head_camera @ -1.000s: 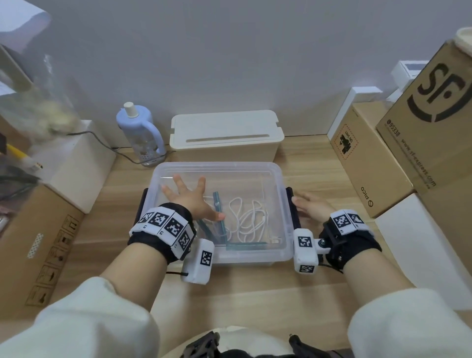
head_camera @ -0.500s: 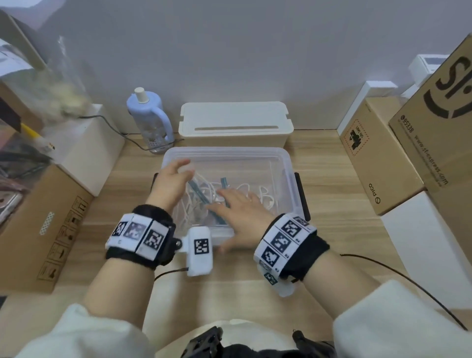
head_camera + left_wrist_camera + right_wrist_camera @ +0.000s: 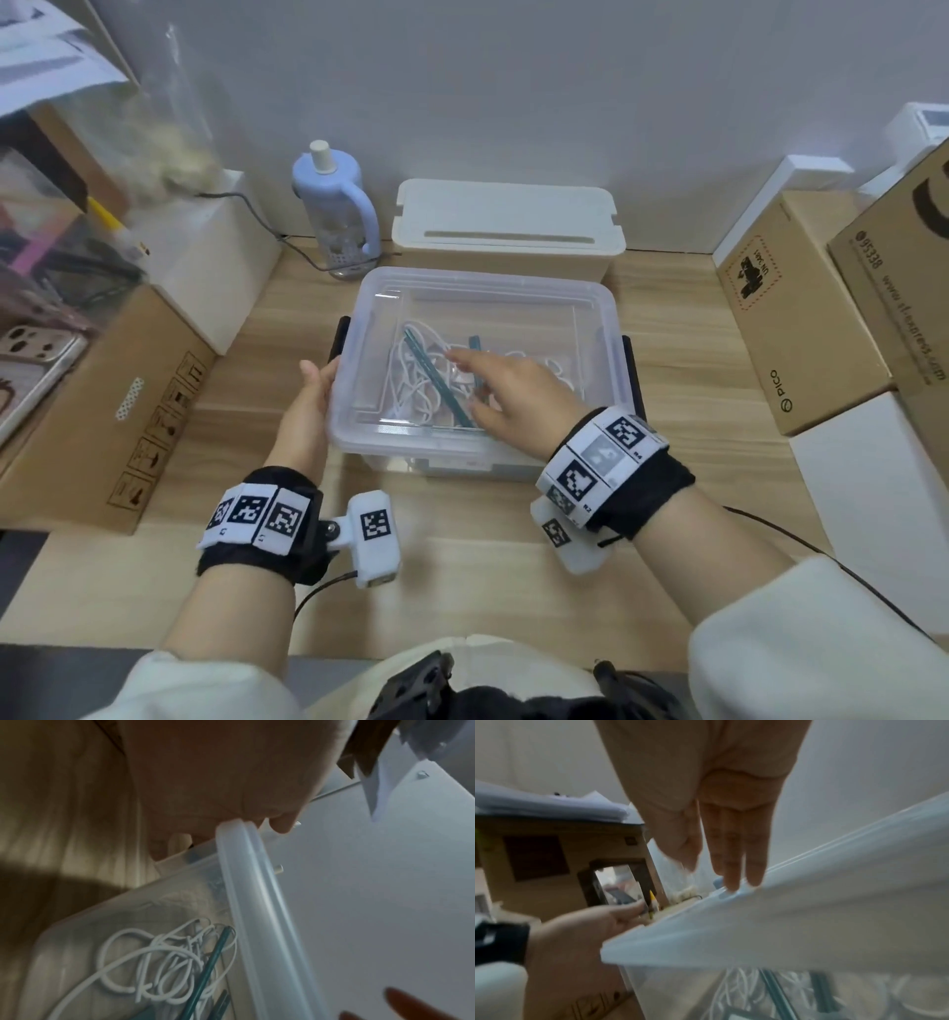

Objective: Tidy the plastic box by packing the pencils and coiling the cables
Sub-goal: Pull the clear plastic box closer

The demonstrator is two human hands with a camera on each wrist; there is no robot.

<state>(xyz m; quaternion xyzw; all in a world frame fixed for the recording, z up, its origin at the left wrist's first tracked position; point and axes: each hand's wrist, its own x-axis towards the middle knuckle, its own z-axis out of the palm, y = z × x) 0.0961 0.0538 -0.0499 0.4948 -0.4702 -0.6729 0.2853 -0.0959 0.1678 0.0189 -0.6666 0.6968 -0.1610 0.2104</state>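
A clear plastic box [image 3: 488,280] with its lid on and black side latches stands mid-table. Through the lid I see a tangled white cable [image 3: 411,380] and teal pencils [image 3: 431,375]; the left wrist view shows the same cable [image 3: 159,963] and a pencil [image 3: 205,967]. My left hand [image 3: 313,390] grips the box's left edge by the latch, thumb over the rim [image 3: 246,882]. My right hand [image 3: 508,395] lies over the lid with straight fingers [image 3: 731,862], whose tips touch the lid [image 3: 782,923].
Behind the clear box stand a white lidded box [image 3: 508,221] and a pale blue bottle [image 3: 334,205]. Cardboard boxes line the right [image 3: 801,308] and left [image 3: 118,401] sides. Bare wooden table [image 3: 462,565] lies between me and the box.
My left hand has slid off the lid to the box's left edge. My right hand left the right latch and came across onto the lid.
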